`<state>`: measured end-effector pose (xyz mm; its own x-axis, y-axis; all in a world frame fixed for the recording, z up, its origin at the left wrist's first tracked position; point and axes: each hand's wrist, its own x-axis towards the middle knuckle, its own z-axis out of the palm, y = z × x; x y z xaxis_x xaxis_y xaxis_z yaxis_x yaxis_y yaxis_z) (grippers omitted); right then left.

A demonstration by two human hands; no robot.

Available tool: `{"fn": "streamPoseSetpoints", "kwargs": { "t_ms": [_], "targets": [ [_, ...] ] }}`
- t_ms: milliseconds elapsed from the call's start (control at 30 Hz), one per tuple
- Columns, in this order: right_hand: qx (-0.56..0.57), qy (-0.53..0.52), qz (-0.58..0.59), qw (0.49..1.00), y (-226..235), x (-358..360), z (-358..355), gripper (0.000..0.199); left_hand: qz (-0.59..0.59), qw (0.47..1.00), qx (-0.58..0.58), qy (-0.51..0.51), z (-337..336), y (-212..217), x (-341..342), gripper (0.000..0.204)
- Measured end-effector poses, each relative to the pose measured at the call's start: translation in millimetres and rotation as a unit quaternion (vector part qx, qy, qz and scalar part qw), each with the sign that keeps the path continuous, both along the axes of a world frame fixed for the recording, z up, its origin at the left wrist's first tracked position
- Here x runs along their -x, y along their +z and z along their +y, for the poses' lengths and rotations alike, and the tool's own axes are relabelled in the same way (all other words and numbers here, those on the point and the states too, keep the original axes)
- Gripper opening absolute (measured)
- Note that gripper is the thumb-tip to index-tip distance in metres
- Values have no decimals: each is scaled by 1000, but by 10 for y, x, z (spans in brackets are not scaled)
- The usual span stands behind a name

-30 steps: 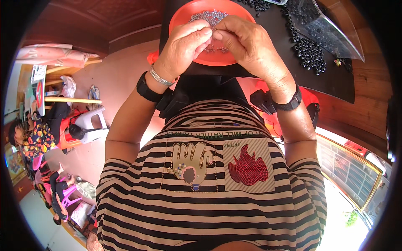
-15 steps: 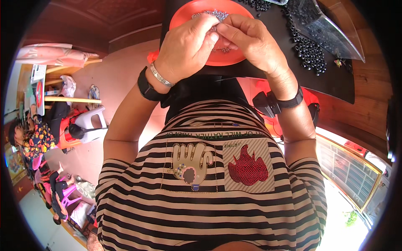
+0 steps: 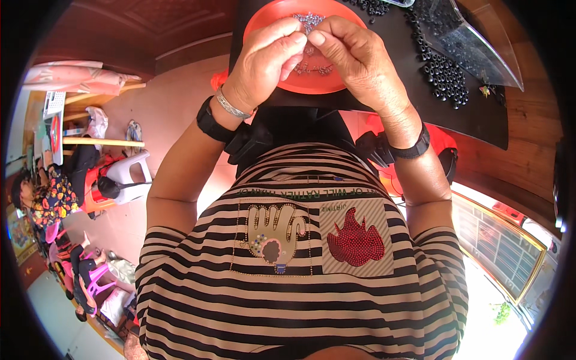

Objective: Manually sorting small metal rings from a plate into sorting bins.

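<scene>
Over a round orange-red tray (image 3: 287,86) my two hands meet, thumbs and forefingers almost touching. Small silvery pieces (image 3: 309,21) lie heaped at the tray's far part, and more are scattered toward its near rim. My left hand (image 3: 267,57) is closed in a pinch, its thumb pressed to the bent forefinger. My right hand (image 3: 360,57) pinches as well, thumb tip against forefinger. Whatever sits between the fingertips is too small to name. A silver bracelet and a black strap circle my left wrist, and a black strap my right.
The tray stands on a black table (image 3: 396,66). To its right lie many shiny black beads (image 3: 444,78) beside a tilted clear plastic box (image 3: 474,51). A person in a flowered top (image 3: 57,192) sits at far left near a white chair (image 3: 129,174). A glazed door (image 3: 507,249) is at right.
My left hand has turned, its thumb now higher and nearer the right thumb. The hands have shifted slightly apart below, showing more of the tray and the scattered silvery pieces.
</scene>
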<state>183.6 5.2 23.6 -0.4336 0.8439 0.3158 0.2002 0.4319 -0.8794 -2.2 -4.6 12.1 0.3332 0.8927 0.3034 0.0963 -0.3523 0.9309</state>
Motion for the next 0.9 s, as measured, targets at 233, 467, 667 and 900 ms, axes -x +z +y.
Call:
{"fn": "streamPoseSetpoints", "kwargs": {
  "t_ms": [233,467,667,900],
  "targets": [
    [-111,-50,-62,991,2,-12,23,12,-42,991,123,-30,69,-22,73,26],
    [6,-65,-27,998,-50,-55,66,15,-7,994,106,-11,55,4,78,26],
    [13,-84,-106,991,21,-107,57,19,31,996,76,-22,228,60,280,25],
    [28,-77,-78,994,-59,-126,101,22,83,991,107,-16,323,85,446,24]
  ]
}}
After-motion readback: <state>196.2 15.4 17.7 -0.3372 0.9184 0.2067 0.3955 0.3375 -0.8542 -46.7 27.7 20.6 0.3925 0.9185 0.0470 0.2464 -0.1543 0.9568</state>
